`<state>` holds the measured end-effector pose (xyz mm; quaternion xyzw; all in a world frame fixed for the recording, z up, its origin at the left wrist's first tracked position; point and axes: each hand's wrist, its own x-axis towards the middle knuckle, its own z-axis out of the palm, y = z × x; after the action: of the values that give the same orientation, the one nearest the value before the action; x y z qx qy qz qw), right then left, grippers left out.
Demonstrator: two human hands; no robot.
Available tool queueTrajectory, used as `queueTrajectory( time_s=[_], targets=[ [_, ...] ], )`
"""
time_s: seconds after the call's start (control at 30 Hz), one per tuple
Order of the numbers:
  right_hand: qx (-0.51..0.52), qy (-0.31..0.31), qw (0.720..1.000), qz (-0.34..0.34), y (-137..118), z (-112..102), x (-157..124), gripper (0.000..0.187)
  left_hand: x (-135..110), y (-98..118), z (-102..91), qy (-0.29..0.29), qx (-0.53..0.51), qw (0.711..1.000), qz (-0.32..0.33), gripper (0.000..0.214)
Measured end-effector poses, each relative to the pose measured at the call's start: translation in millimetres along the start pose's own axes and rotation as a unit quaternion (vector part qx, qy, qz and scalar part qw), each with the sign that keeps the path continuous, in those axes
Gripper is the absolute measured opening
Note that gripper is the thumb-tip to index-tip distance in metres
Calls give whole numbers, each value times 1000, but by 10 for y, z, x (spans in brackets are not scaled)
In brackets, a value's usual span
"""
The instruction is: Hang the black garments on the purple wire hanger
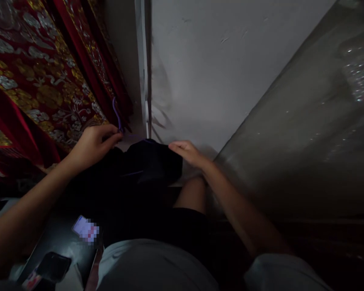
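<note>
A black cloth (153,161) lies across my lap, dark enough that its folds are hard to make out. My right hand (186,151) pinches its upper right edge between thumb and fingers. At the upper left of the cloth, my left hand (101,141) is closed in a pinch on a purple cord (117,115), whose loose end sticks up above the fingers. A thin purple line runs faintly from this hand toward the cloth's top edge. Another short purple strand (133,173) shows on the cloth's dark surface.
Red fabric with gold and silver embroidery (48,81) hangs at the left. A pale wall panel (200,72) stands ahead, and plastic sheeting (306,133) covers the right. On a dark surface at lower left lie a lit phone (82,227) and a black phone-like object (53,266).
</note>
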<state>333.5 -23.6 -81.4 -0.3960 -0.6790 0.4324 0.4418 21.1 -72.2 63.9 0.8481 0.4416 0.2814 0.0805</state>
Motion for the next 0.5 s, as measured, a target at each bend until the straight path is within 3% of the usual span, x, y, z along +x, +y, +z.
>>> queueTrajectory(
  time_s=[0.07, 0.13, 0.3, 0.37, 0.5],
  targets=[
    [94, 67, 993, 25, -81, -117, 79, 61, 199, -142, 80, 79, 40, 996, 21, 23],
    [143, 134, 981, 4, -191, -271, 204, 58, 392, -266, 154, 154, 56, 985, 50, 20],
    [115, 229, 963, -81, -334, -624, 562, 50, 625, -281, 278, 307, 68, 938, 143, 23],
    [96, 240, 962, -86, -325, -664, 625, 49, 568, -213, 389, 307, 77, 935, 160, 23],
    [80, 260, 958, -94, -321, -592, 638, 52, 316, -147, 743, 228, 132, 944, 197, 22]
  ],
)
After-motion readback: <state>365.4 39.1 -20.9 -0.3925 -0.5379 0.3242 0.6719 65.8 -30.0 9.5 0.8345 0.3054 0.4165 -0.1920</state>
